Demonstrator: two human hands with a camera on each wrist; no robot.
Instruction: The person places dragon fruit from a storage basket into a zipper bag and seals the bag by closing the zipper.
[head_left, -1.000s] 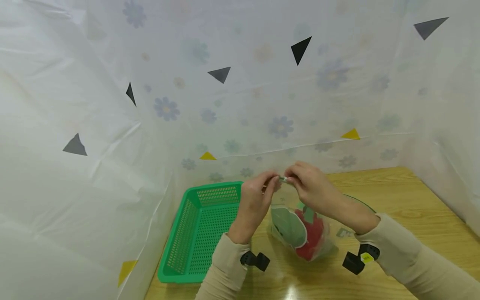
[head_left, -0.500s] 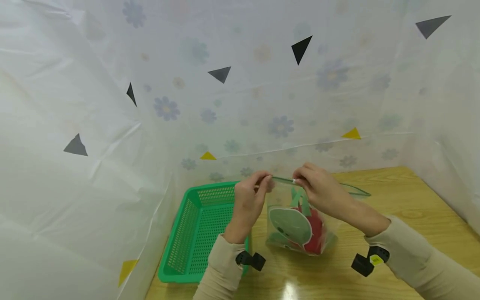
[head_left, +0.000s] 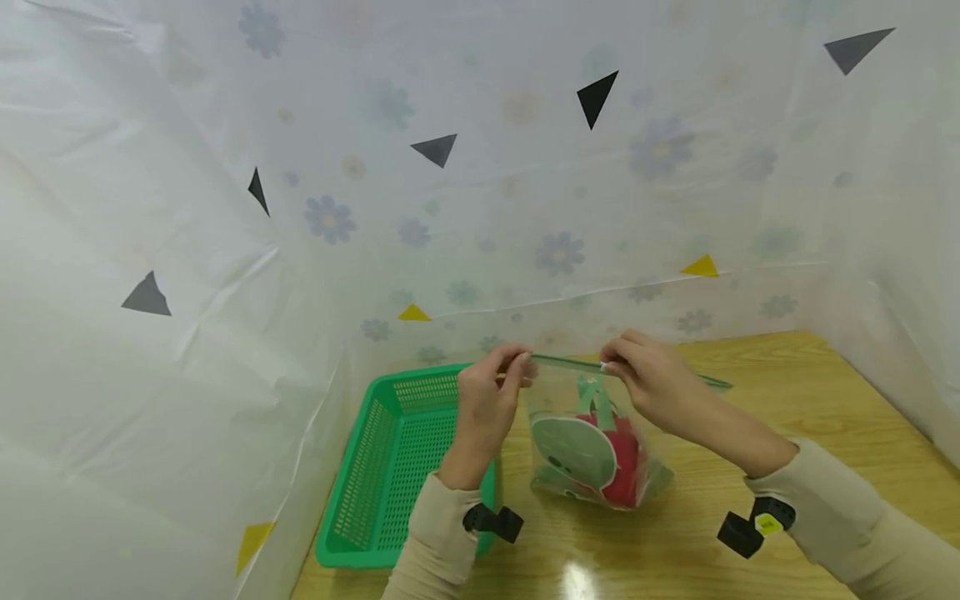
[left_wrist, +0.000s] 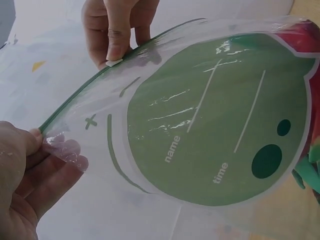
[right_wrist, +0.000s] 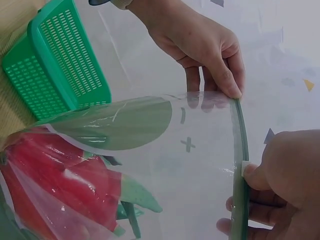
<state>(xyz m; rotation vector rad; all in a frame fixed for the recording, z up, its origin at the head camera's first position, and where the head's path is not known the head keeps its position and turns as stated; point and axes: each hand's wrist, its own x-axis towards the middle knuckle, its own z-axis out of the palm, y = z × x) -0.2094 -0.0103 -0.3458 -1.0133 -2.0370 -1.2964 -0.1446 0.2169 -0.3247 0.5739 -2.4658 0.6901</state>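
A clear zip bag (head_left: 555, 392) with a green zip strip and a printed green oval label stands on the table. Through its film I see a red thing with green leaf-like strips (right_wrist: 75, 180), its kind unclear. My left hand (head_left: 487, 400) pinches the bag's top left corner between thumb and fingers. Partway along the strip, my right hand (head_left: 660, 383) pinches the white zip slider (right_wrist: 245, 168). The label's words "name" and "time" show in the left wrist view. Right of the slider, the strip passes behind my right hand and reappears beyond it.
A green perforated basket (head_left: 341, 467) stands on the wooden table (head_left: 787, 400) left of the bag, partly behind my left forearm. White plastic sheeting (head_left: 487, 192) with flower prints and stuck-on triangles rises behind and at both sides.
My right hand has moved rightward along the zip strip with the slider, away from my left hand. The left hand has shifted slightly left. The bag's top edge is now stretched straighter.
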